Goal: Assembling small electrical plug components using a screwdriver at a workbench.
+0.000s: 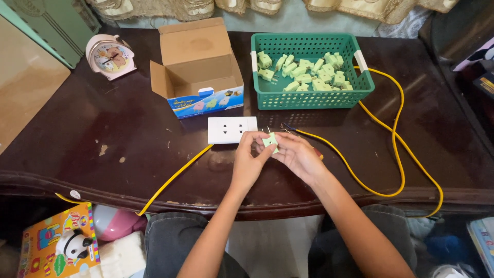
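Observation:
Both my hands meet over the dark wooden table [103,134], holding one small pale green plug adapter [270,139] with its metal prongs pointing up and away. My left hand [248,159] pinches its left side, my right hand [296,154] grips its right side. Just beyond my fingers lies a white socket block [229,128] with a yellow cable [175,175] running off the table's near edge. A green plastic basket [309,98] at the back holds several more green plug adapters [309,72].
An open cardboard box [198,72] stands left of the basket. A pink alarm clock [109,55] sits at the back left. A long yellow cable [396,139] loops over the right side. Toys and a colourful box [59,242] lie below the table edge.

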